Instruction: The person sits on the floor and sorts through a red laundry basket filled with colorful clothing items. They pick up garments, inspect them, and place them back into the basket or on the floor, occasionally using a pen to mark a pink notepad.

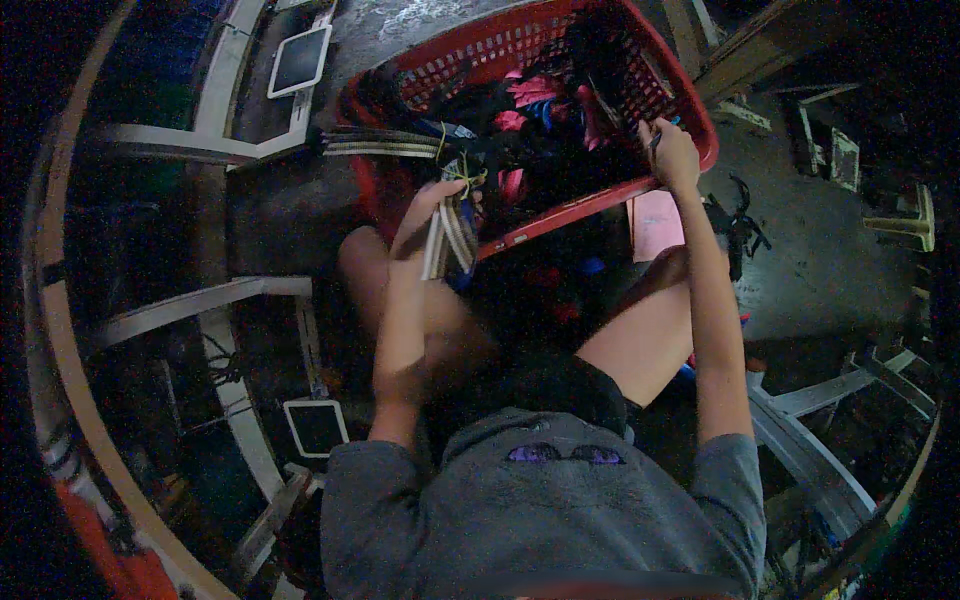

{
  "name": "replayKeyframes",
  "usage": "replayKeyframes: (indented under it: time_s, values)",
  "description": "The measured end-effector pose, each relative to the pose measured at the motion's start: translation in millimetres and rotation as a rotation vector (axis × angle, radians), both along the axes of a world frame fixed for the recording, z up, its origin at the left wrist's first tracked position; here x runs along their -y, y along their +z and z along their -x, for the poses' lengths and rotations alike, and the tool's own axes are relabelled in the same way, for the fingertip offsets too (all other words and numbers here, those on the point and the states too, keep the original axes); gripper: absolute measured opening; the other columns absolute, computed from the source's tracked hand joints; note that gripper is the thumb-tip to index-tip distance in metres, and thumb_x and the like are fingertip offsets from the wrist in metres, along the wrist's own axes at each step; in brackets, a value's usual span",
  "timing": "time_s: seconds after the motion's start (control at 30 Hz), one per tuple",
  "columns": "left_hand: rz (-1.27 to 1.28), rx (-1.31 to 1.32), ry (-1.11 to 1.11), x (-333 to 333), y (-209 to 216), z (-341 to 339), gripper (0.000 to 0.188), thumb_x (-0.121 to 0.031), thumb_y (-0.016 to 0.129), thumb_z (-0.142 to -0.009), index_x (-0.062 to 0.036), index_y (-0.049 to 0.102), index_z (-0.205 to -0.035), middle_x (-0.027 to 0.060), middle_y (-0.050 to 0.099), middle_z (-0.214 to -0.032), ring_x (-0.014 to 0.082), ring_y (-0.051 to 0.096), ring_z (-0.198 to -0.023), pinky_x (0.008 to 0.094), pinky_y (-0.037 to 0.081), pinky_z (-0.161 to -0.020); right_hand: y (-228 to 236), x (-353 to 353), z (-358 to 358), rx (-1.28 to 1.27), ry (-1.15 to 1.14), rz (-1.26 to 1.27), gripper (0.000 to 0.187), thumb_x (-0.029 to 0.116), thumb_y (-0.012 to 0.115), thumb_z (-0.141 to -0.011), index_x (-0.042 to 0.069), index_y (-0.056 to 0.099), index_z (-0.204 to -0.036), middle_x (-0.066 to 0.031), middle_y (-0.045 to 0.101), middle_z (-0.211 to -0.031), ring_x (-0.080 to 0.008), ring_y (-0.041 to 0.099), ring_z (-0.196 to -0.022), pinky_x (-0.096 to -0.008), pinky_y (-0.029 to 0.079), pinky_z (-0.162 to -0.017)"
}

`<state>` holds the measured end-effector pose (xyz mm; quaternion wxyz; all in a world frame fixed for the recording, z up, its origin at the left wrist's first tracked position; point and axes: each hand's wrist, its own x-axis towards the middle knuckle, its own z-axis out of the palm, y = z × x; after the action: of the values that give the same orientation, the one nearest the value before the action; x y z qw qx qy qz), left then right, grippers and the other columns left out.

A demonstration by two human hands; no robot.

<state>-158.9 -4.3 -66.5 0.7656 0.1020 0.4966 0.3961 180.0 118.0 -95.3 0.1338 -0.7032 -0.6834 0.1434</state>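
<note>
My left hand (432, 208), closed, grips a bundle of striped straps (450, 243) at the near left corner of a red plastic basket (580, 213). Thin yellow string is tied round the bundle. More light-and-dark striped strap ends (385, 146) stick out to the left across the basket's rim. Over the right side of the basket my right hand (670, 152) is held with its fingers curled together. A small bit of blue shows by its fingertips, but what it holds is too dark to make out. Inside the basket lie black pieces with pink bundles (540, 92) and some blue ones among them.
A pink sheet (656, 226) lies between the basket and my right knee. Black straps (740, 225) are on the dark floor to its right. Metal frames (215, 290) stand at left, others (820, 440) at lower right. A pale stool-like piece (910, 222) is far right.
</note>
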Motion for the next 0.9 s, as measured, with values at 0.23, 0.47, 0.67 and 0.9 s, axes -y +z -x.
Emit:
replayKeyframes:
  time_s: [0.23,0.47,0.67,0.9]
  values:
    - [-0.125,0.09,-0.025,35.5,1.5,-11.0,0.034,-0.023,0.054,-0.084,-0.0003,0.055,-0.109,0.007,0.061,-0.078,0.0169,0.059,-0.067,0.0259,0.049,-0.059,-4.3,0.5,-5.7,-0.026,0.04,-0.025,0.037,0.043,0.05,-0.086,0.007,0.06,-0.083,-0.0221,0.062,-0.08,-0.0411,0.059,-0.08,-0.0494,0.046,-0.07]
    - [-0.057,-0.105,0.036,52.7,6.5,-15.5,0.026,-0.023,0.055,-0.083,-0.0034,0.061,-0.099,0.0033,0.059,-0.074,0.0148,0.056,-0.066,0.0262,0.046,-0.06,-14.4,-2.3,-5.4,0.023,0.068,0.021,0.04,0.048,0.049,-0.085,0.009,0.06,-0.085,-0.0189,0.064,-0.083,-0.0378,0.061,-0.08,-0.0482,0.049,-0.068]
    - [-0.392,-0.67,-0.18,-8.9,19.4,-45.2,0.045,-0.039,0.055,-0.082,-0.0017,0.058,-0.107,0.0113,0.06,-0.096,0.0212,0.055,-0.087,0.0319,0.042,-0.081,-25.9,2.0,-6.4,-0.248,-0.019,-0.308,0.032,0.033,0.054,-0.088,0.003,0.056,-0.077,-0.0193,0.059,-0.071,-0.033,0.057,-0.064,-0.0407,0.045,-0.06]
    - [-0.861,-1.487,-0.364,-65.3,15.2,-59.8,0.076,-0.052,0.057,-0.079,-0.0003,0.037,-0.131,0.0284,0.037,-0.131,0.0435,0.038,-0.12,0.0469,0.034,-0.098,-30.7,11.0,-16.0,-0.508,-0.222,-0.762,0.036,0.022,0.052,-0.092,0.002,0.043,-0.064,-0.0113,0.037,-0.051,-0.0133,0.038,-0.044,-0.031,0.035,-0.045]
